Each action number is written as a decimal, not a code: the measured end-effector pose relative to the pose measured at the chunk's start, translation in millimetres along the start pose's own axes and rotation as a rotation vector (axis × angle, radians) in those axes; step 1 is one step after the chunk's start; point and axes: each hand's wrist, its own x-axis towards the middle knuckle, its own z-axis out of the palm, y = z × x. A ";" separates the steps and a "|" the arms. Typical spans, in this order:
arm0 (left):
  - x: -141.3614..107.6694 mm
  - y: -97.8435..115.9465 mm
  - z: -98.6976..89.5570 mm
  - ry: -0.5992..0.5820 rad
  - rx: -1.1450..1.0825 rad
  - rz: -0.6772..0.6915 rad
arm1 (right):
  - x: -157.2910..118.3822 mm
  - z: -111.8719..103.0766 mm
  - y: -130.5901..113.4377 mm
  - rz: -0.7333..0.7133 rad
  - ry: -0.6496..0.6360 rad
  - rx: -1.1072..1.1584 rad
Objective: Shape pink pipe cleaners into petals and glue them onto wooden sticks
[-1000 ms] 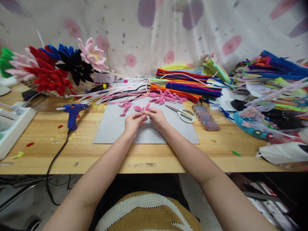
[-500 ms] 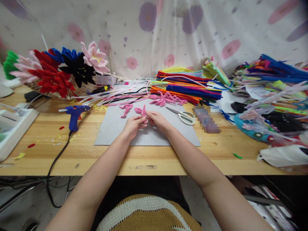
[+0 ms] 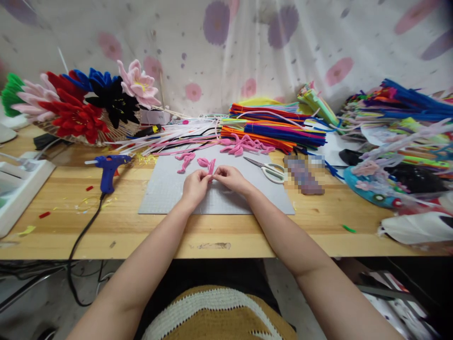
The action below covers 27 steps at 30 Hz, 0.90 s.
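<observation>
Over the grey cutting mat (image 3: 166, 193), both hands meet at a pink pipe-cleaner petal piece (image 3: 211, 166). My left hand (image 3: 195, 186) pinches its lower end between thumb and fingers. From the other side, my right hand (image 3: 230, 179) pinches the same piece close by; the exact spot under the fingertips is hidden. Just behind lies a pink looped petal (image 3: 203, 162); whether it is joined to the held piece I cannot tell. Another bent pink piece (image 3: 186, 161) rests further left on the mat, and a pile of pink petal pieces (image 3: 240, 145) lies at its back edge.
Scissors (image 3: 269, 171) lie right of my hands, beside a blurred-out object (image 3: 304, 175). A blue glue gun (image 3: 109, 171) stands at left, its cord over the edge. Bundled pipe cleaners (image 3: 276, 132) line the back; fuzzy flowers (image 3: 81, 118) fill the back left.
My left hand has turned, its fingers curling closer in around the pink piece's lower end. The fingertips of both hands have drawn together slightly. Objects on the table stay put.
</observation>
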 end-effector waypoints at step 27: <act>-3.1 8.5 -8.4 -0.516 -0.361 -0.162 | -5.8 -37.1 -4.9 -0.121 -0.047 0.210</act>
